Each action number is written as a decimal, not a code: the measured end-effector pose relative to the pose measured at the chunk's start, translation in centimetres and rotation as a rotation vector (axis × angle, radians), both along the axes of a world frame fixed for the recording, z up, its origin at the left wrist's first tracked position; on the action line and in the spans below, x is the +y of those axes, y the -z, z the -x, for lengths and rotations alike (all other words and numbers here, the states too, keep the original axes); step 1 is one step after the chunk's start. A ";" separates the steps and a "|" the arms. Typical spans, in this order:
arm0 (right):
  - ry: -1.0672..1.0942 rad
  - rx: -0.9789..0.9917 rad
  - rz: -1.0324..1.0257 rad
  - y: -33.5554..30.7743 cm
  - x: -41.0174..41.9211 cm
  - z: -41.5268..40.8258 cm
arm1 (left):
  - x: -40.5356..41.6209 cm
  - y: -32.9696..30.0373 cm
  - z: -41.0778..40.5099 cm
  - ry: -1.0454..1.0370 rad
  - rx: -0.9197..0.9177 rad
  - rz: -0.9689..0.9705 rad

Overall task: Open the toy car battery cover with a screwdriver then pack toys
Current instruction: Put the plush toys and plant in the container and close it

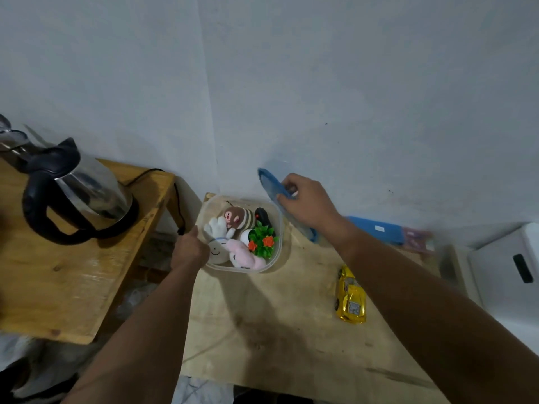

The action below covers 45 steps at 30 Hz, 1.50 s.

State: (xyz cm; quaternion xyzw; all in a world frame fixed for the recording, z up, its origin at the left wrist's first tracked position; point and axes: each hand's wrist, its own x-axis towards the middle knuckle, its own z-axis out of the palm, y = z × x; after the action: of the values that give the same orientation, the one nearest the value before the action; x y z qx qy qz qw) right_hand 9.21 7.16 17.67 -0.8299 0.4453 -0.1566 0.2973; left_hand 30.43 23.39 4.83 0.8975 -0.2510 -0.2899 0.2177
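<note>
The left hand (189, 246) grips the clear container (278, 228), hiding its near-left rim; its toys overlap, too tangled to count. The right hand (309, 204) pinches one blue-rimmed lid (269, 183), tilted, lower end blurred. One yellow toy car (351, 297) lies on the table (262, 330).

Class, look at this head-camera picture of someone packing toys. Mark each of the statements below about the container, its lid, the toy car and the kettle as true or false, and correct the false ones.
1. The right hand holds the blue-rimmed lid tilted above the clear container. True.
2. The yellow toy car lies inside the container. False: it lies on the wooden table, to the right of the container.
3. The left hand is at the container's left rim. True.
4. The container is empty. False: it holds plush toys and a small plant with orange flowers.
5. The electric kettle stands on the same table as the car. False: it stands on a separate wooden table to the left.
</note>
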 end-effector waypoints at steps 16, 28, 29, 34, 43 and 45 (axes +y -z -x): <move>-0.532 0.395 0.259 13.0 9.8 -1.6 | 1.4 0.8 -1.8 -0.243 0.431 0.274; -0.567 0.309 0.155 13.0 11.1 -1.9 | 1.6 1.0 -1.5 -0.006 0.101 0.195; -0.578 0.308 0.153 12.8 11.1 -1.8 | 1.7 1.1 -1.6 0.007 0.075 0.193; -0.608 0.377 0.129 12.8 11.0 -1.7 | 1.4 1.7 -2.2 0.005 -0.017 0.148; -0.113 0.488 0.146 12.4 5.8 -2.2 | -0.6 1.6 -2.4 0.145 -0.170 0.061; -0.067 0.543 0.018 12.9 5.0 -2.1 | -1.1 1.7 -2.7 0.235 -0.207 0.037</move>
State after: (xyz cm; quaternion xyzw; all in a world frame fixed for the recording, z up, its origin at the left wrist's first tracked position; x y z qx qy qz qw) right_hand 11.30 12.18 4.81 -0.8585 0.4795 0.0776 0.1644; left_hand 33.10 22.34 3.17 0.8829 -0.3805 -0.2148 0.1718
